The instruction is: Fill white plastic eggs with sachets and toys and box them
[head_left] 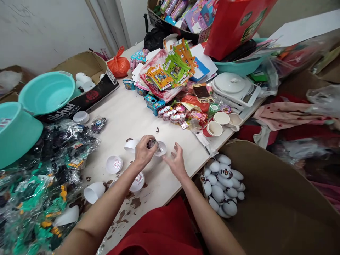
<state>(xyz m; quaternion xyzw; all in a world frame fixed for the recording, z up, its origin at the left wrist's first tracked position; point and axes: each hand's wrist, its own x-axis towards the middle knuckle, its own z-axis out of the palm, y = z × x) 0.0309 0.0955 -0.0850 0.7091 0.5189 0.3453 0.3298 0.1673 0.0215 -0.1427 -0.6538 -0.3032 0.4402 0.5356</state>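
White shell half [162, 148] is near-left of the scale [235, 86], left hand [144, 153] pinching a dark packet [152, 143] at its mouth, right hand [175, 161] spread by its rim, contact unclear; probably light, stiff, slick, crackable plastic, so grip the rim gently.

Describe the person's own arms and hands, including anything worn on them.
The left hand and right hand are gloveless, with no rings or watch discernible. The left forearm and right forearm are sleeveless. A plain red garment covers the body.
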